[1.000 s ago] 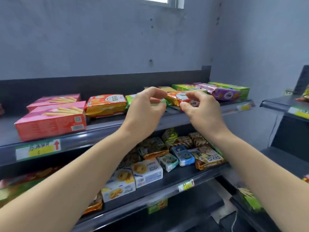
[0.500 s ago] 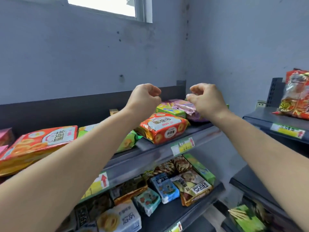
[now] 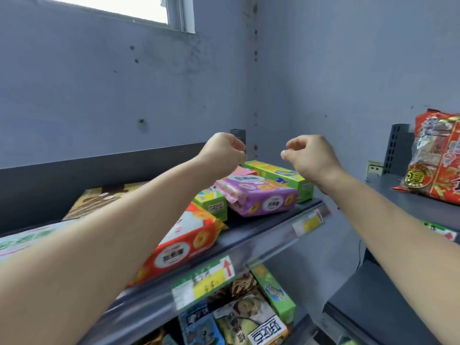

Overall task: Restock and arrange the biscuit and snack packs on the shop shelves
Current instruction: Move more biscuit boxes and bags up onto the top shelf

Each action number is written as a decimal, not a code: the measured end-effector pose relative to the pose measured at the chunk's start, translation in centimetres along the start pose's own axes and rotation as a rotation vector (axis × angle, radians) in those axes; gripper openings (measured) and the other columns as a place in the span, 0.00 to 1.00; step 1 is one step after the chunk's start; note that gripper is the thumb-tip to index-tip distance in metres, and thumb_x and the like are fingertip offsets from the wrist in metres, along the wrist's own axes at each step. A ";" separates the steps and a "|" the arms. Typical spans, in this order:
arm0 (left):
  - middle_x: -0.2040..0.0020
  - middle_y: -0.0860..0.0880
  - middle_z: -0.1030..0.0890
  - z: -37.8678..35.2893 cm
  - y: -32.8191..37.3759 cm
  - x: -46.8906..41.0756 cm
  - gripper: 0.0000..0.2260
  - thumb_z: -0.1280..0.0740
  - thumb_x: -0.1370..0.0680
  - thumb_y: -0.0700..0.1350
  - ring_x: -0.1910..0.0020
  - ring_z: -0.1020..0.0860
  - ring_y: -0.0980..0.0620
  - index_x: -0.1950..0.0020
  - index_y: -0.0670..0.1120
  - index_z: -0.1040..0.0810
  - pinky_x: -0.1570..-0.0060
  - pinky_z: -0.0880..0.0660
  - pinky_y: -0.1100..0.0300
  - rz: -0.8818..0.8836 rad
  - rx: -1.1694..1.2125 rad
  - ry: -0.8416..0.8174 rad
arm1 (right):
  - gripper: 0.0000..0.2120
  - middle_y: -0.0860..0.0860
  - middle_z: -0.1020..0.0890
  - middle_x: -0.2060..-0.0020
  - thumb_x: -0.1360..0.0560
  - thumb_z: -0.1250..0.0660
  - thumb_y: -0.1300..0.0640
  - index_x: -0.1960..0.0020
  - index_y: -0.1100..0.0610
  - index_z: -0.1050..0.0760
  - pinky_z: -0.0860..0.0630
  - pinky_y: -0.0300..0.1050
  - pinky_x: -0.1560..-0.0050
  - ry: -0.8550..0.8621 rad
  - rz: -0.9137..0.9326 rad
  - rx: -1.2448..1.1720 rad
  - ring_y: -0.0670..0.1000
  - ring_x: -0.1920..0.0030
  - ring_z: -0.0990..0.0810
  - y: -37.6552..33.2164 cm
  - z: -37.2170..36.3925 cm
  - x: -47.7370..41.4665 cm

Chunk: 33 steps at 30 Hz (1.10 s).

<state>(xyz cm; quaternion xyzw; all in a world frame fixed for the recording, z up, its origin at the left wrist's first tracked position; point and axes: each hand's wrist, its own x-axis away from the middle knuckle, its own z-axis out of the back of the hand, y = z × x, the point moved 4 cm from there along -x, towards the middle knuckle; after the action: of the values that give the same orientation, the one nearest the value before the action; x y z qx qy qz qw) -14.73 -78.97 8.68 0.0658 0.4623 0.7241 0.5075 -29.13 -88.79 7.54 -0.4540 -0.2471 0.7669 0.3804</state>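
Both of my hands hover above the right end of the top shelf [image 3: 251,241]. My left hand [image 3: 224,151] is curled shut with nothing in it. My right hand [image 3: 310,155] has loosely bent fingers and holds nothing. Below them lie a purple biscuit pack [image 3: 258,199], a long green box [image 3: 281,176] behind it and a small green box [image 3: 212,204] to its left. An orange-red biscuit pack [image 3: 189,241] lies under my left forearm, partly hidden. A brown pack [image 3: 104,197] sits further back.
The lower shelf holds several snack packs, among them a green box [image 3: 273,292] and a blue pack [image 3: 201,329]. A second dark shelf unit [image 3: 388,185] on the right carries a large red snack bag [image 3: 440,155]. Grey walls meet in the corner behind.
The view has swung right toward the shelf end. Both hands have lifted off the orange-red pack, which now lies on the shelf, and hover above the purple pack, further apart.
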 end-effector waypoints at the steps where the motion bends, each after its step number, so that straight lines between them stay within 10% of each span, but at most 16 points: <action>1: 0.52 0.46 0.21 -1.0 0.4 -1.1 0.11 0.34 0.25 0.38 0.59 0.26 0.49 0.43 0.42 0.22 0.61 0.29 0.62 0.007 -0.012 -0.002 | 0.15 0.56 0.20 0.43 0.26 0.32 0.59 0.41 0.62 0.23 0.27 0.46 0.40 -0.012 -0.007 0.006 0.55 0.42 0.22 0.8 0.3 -0.9; 14: 0.58 0.50 0.23 -8.6 -0.4 -12.4 0.08 0.37 0.23 0.38 0.53 0.26 0.48 0.47 0.47 0.23 0.67 0.36 0.69 0.083 -0.275 -0.167 | 0.21 0.58 0.21 0.42 0.29 0.27 0.55 0.41 0.64 0.25 0.28 0.51 0.37 -0.371 -0.097 0.132 0.56 0.41 0.23 7.9 -1.0 -7.3; 19: 0.38 0.45 0.24 -9.9 -3.1 -16.6 0.16 0.48 0.18 0.36 0.37 0.27 0.43 0.32 0.43 0.31 0.66 0.39 0.64 -0.032 -0.977 -0.242 | 0.30 0.57 0.24 0.38 0.31 0.26 0.49 0.34 0.62 0.30 0.28 0.46 0.39 -0.529 -0.151 0.246 0.55 0.40 0.25 9.0 -2.0 -7.5; 22: 0.37 0.43 0.24 -10.4 -4.0 -18.8 0.17 0.49 0.17 0.40 0.38 0.26 0.42 0.30 0.42 0.33 0.62 0.35 0.64 -0.014 -0.919 -0.298 | 0.31 0.55 0.23 0.41 0.32 0.26 0.45 0.36 0.59 0.29 0.27 0.48 0.39 -0.581 -0.160 0.316 0.54 0.43 0.23 9.4 -2.7 -7.8; 28: 0.49 0.42 0.23 -12.1 -6.2 -21.4 0.19 0.41 0.20 0.50 0.55 0.30 0.46 0.43 0.36 0.23 0.61 0.33 0.59 0.045 -0.779 -0.394 | 0.24 0.51 0.21 0.58 0.35 0.27 0.39 0.50 0.57 0.25 0.31 0.42 0.63 -0.680 -0.218 0.472 0.51 0.59 0.23 9.8 -3.6 -8.4; 33: 0.37 0.40 0.25 -12.6 -7.7 -22.9 0.24 0.41 0.20 0.55 0.41 0.24 0.42 0.35 0.36 0.27 0.46 0.28 0.55 0.092 -0.777 -0.408 | 0.18 0.50 0.25 0.67 0.33 0.27 0.43 0.58 0.57 0.26 0.33 0.38 0.73 -0.636 -0.263 0.505 0.50 0.69 0.27 10.4 -4.0 -8.8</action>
<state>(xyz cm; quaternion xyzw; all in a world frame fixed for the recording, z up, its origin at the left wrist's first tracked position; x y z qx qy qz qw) -5.77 -104.38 4.47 0.0324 0.0428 0.8383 0.5426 -26.67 -101.85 2.63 -0.0521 -0.2123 0.8502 0.4790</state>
